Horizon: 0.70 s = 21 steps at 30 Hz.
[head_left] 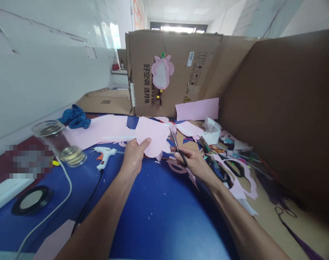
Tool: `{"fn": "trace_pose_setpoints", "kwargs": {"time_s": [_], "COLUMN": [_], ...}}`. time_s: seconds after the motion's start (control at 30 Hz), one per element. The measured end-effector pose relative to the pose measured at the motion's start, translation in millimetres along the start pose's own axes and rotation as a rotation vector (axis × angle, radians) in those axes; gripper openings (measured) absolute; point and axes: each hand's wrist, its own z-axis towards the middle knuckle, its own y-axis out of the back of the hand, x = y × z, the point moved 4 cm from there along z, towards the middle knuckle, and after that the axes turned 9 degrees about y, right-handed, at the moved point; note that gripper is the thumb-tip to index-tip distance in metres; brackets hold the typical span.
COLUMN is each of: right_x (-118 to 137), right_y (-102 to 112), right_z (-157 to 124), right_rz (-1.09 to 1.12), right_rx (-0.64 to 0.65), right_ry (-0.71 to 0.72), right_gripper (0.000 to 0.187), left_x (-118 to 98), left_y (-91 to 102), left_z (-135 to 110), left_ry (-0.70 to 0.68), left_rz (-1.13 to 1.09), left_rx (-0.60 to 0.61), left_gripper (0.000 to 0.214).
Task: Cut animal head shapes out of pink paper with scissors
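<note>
My left hand (134, 153) grips a pink sheet (152, 135) by its lower left edge, thumb on top. The sheet's lower and right sides are cut into rounded curves. My right hand (191, 159) is closed around black-handled scissors (182, 155), whose blades point up beside the right edge of the sheet. Whether the blades touch the sheet I cannot tell. Below the scissors, pink offcuts (178, 167) lie on the blue table (153, 216). Left of my left hand rests a white glue gun (106, 155).
A cardboard wall (208, 79) bears a pink flower-like shape (161, 74). On the left are a glass jar (72, 155), a blue cloth (76, 117), a black tape roll (31, 200) and a white cable (68, 177). Scraps and a second pair of scissors (281, 211) lie right.
</note>
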Motion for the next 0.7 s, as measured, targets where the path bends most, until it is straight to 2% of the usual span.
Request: {"fn": "trace_pose_setpoints", "kwargs": {"time_s": [0.23,0.7], "right_x": [-2.4,1.6], "right_y": [0.7,3.0], "right_z": [0.0,-0.6], "right_rz": [0.014,-0.034], "right_rx": [0.022,0.057], "right_ry": [0.001,-0.008], "right_gripper": [0.053,0.054], "left_x": [0.0,-1.8], "left_y": [4.2,7.0], "left_z": [4.1,6.7], "left_ry": [-0.047,-0.031], "left_rz": [0.029,0.019], "left_rx": [0.009,0.039], "left_gripper": [0.044,0.051]}}
